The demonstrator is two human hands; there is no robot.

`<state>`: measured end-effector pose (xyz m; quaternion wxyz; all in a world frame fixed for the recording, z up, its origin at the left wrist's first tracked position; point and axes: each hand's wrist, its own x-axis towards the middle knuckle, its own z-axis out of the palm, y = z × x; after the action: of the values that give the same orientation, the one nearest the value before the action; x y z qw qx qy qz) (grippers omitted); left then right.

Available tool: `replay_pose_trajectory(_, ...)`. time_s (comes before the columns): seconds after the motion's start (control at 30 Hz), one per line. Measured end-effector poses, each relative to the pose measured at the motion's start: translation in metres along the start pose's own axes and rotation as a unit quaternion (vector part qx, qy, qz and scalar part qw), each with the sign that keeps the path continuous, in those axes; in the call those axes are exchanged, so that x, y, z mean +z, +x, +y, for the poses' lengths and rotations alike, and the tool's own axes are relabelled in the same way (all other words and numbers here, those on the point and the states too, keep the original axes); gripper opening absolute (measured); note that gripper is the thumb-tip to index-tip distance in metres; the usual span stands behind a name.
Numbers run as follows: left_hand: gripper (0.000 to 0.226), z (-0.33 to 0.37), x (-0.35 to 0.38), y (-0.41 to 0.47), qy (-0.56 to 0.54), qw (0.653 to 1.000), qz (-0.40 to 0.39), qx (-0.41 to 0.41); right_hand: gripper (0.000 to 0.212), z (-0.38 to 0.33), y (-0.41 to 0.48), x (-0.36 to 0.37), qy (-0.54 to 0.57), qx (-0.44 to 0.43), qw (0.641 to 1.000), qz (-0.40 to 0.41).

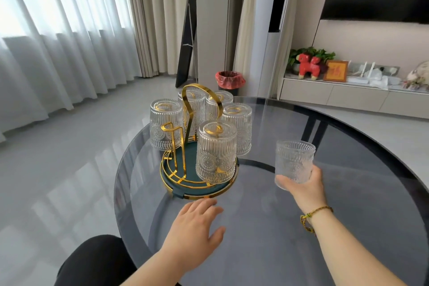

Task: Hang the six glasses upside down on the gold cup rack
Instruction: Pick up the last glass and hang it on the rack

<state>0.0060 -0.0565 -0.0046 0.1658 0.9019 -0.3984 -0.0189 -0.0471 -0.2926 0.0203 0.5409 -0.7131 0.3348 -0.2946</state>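
The gold cup rack [188, 109] stands on a dark green round tray [178, 190] on the table's left part. Several ribbed clear glasses hang upside down on its pegs, the nearest one [216, 153] at the front. One gold peg [171, 130] at the front left is bare. My right hand [304, 186] grips another ribbed glass [293, 162] upright, mouth up, to the right of the rack and above the table. My left hand [197, 227] hovers flat, fingers apart, just in front of the tray's rim, holding nothing.
The round smoked-glass table [348, 204] fills the lower right. Beyond it stand a bin with a red bag [229, 80] and a low cabinet [348, 95] with ornaments. Curtains hang at the left. My dark-clothed knee [97, 260] is at the bottom left.
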Motion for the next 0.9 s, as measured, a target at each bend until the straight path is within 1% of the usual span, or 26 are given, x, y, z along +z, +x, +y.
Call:
replay_pose_trajectory(0.07, 0.045, 0.003, -0.003, 0.0, -0.004, 1.0, -0.005, -0.002, 0.068, -0.008, -0.009, -0.009, 0.024, -0.025, 0.999, -0.019)
replay_pose_trajectory(0.2, 0.039, 0.001, -0.008, -0.005, -0.01, 1.0, 0.01, 0.008, 0.064, -0.04, -0.028, -0.029, 0.013, -0.088, 0.992, -0.091)
replay_pose_trajectory(0.23, 0.036, -0.002, -0.012, -0.009, -0.014, 1.0, 0.022, 0.01, 0.064, -0.053, -0.033, -0.033, 0.006, -0.111, 0.988, -0.107)
replay_pose_trajectory(0.27, 0.032, -0.005, -0.015, -0.013, -0.007, 0.998, 0.057, 0.02, 0.064, -0.067, -0.039, -0.037, -0.009, -0.136, 0.983, -0.121)
replay_pose_trajectory(0.33, 0.024, -0.017, -0.024, -0.02, 0.005, 0.989, 0.146, 0.016, 0.063, -0.099, -0.051, -0.044, -0.066, -0.186, 0.97, -0.145)
replay_pose_trajectory(0.37, 0.023, -0.026, -0.028, -0.024, -0.014, 0.985, 0.174, -0.011, 0.058, -0.116, -0.055, -0.047, -0.103, -0.21, 0.959, -0.158)
replay_pose_trajectory(0.43, 0.024, -0.046, -0.038, -0.026, -0.055, 0.978, 0.186, -0.078, 0.05, -0.147, -0.062, -0.052, -0.186, -0.25, 0.932, -0.184)
replay_pose_trajectory(0.47, 0.028, -0.058, -0.043, -0.025, -0.066, 0.975, 0.191, -0.097, 0.051, -0.161, -0.063, -0.053, -0.221, -0.265, 0.918, -0.196)
replay_pose_trajectory(0.53, 0.038, -0.082, -0.05, -0.019, -0.051, 0.973, 0.189, -0.126, 0.053, -0.187, -0.067, -0.049, -0.257, -0.284, 0.897, -0.218)
replay_pose_trajectory(0.57, 0.043, -0.09, -0.053, -0.015, -0.043, 0.974, 0.175, -0.135, 0.054, -0.198, -0.068, -0.045, -0.265, -0.294, 0.889, -0.228)
replay_pose_trajectory(0.67, 0.052, -0.098, -0.05, -0.004, -0.077, 0.983, 0.099, -0.136, 0.063, -0.224, -0.071, -0.026, -0.29, -0.307, 0.875, -0.239)
replay_pose_trajectory(0.73, 0.054, -0.1, -0.045, 0.001, -0.091, 0.985, 0.072, -0.124, 0.067, -0.239, -0.071, -0.009, -0.299, -0.314, 0.869, -0.237)
replay_pose_trajectory(0.9, 0.055, -0.111, -0.041, 0.008, -0.073, 0.99, 0.055, -0.109, 0.068, -0.258, -0.066, 0.034, -0.322, -0.327, 0.85, -0.26)
